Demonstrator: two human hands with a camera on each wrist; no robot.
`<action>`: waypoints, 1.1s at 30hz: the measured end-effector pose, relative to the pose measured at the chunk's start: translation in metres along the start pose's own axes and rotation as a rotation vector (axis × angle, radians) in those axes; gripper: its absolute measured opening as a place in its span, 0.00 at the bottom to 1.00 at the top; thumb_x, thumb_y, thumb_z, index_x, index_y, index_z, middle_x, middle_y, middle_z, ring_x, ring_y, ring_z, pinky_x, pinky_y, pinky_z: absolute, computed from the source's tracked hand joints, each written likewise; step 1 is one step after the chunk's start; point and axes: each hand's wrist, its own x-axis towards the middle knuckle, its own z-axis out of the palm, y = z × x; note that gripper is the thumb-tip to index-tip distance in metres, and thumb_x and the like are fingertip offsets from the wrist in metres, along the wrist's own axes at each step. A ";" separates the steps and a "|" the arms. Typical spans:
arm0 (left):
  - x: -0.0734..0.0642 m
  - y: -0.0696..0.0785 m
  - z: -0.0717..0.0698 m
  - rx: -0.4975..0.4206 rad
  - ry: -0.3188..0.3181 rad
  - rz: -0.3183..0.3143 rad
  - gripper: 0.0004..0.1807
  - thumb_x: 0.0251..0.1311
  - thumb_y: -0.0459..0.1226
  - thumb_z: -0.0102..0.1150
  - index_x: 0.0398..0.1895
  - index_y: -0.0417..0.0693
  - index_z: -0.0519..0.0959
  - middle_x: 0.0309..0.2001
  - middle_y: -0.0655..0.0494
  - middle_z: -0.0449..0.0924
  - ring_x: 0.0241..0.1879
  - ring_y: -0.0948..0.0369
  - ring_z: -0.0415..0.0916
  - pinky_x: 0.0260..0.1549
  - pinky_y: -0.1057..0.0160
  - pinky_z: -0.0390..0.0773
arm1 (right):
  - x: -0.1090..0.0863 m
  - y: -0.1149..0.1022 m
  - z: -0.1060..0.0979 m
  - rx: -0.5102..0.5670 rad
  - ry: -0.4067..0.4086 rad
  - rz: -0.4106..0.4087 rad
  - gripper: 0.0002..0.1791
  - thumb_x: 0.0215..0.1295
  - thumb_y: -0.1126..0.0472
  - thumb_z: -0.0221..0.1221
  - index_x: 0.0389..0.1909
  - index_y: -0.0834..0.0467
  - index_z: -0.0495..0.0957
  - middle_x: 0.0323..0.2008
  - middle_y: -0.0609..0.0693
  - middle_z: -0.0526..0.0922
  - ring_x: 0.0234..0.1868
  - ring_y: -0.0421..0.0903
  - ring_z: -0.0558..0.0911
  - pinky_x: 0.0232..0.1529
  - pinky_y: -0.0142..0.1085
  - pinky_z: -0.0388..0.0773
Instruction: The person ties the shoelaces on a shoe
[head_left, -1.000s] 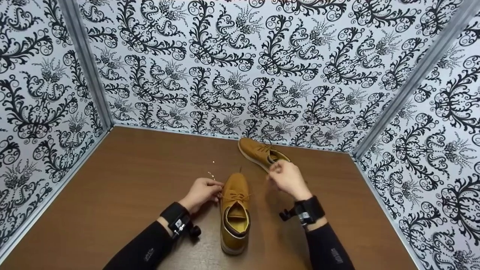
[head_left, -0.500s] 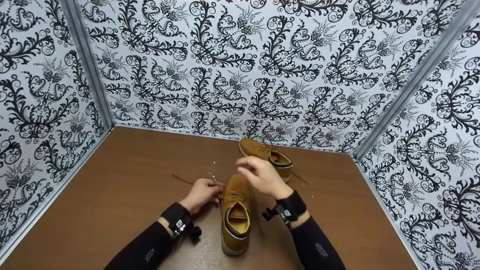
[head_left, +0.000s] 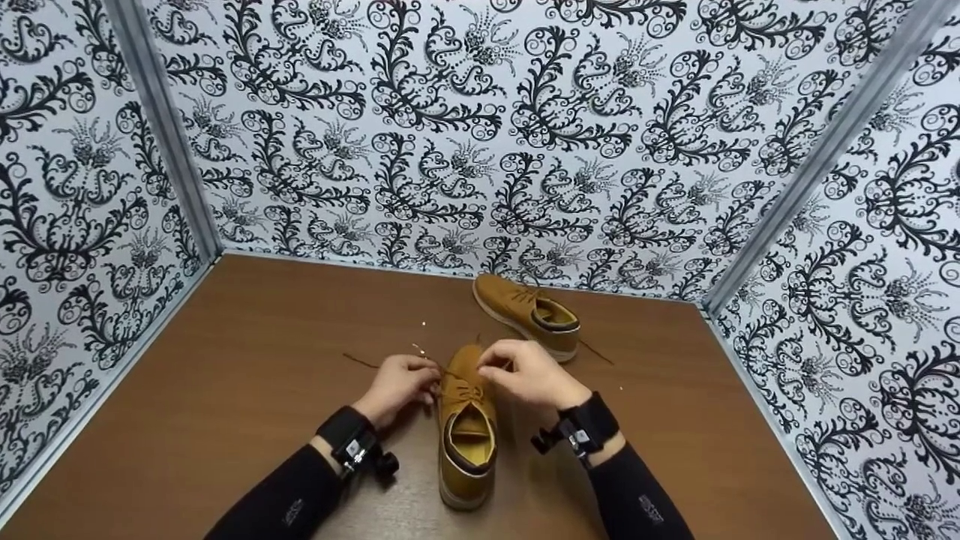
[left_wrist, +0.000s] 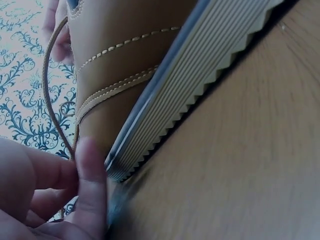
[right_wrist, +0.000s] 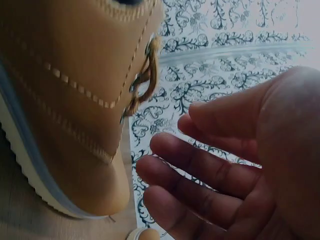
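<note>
A tan lace-up shoe point(head_left: 465, 484) stands upright on the table, toe pointing away from me. At its left side my left hand point(head_left: 396, 386) pinches a brown shoelace point(left_wrist: 46, 87) between thumb and finger, as the left wrist view shows. The lace's loose end point(head_left: 360, 361) sticks out to the left of that hand. By the right side of the toe is my right hand point(head_left: 531, 373). In the right wrist view its fingers point(right_wrist: 167, 150) are loosely bent, apart from the shoe, with nothing visible between them.
The matching tan shoe point(head_left: 499, 296) lies behind and to the right, close to the back wall, its lace point(head_left: 598, 352) trailing right on the table. Patterned panels point(head_left: 450, 150) enclose the brown table point(head_left: 300, 315) at the back and sides.
My right hand has come left from beside the far shoe, over the near shoe's toe, then slightly lower and right. My left hand has stayed at the shoe's left side.
</note>
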 end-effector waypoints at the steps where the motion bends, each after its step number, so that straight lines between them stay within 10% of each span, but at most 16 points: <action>1: 0.000 0.000 0.000 -0.015 0.008 -0.001 0.16 0.73 0.27 0.62 0.58 0.22 0.83 0.31 0.51 0.88 0.26 0.64 0.83 0.25 0.69 0.85 | 0.000 -0.001 0.000 -0.002 -0.013 -0.026 0.10 0.78 0.53 0.68 0.50 0.54 0.91 0.45 0.45 0.91 0.46 0.41 0.86 0.53 0.37 0.86; 16: 0.001 0.011 -0.002 -0.163 0.072 -0.005 0.18 0.75 0.28 0.63 0.61 0.21 0.81 0.32 0.51 0.87 0.26 0.64 0.82 0.26 0.70 0.84 | 0.002 -0.011 0.017 -0.075 -0.111 -0.168 0.10 0.75 0.48 0.71 0.45 0.47 0.95 0.35 0.47 0.77 0.38 0.36 0.74 0.42 0.29 0.74; 33: 0.004 0.013 -0.003 -0.180 0.068 -0.023 0.18 0.75 0.29 0.64 0.62 0.25 0.83 0.39 0.46 0.88 0.30 0.63 0.83 0.29 0.69 0.85 | 0.005 -0.017 0.027 0.042 -0.109 -0.124 0.06 0.73 0.54 0.73 0.39 0.50 0.95 0.31 0.44 0.78 0.36 0.33 0.74 0.41 0.27 0.72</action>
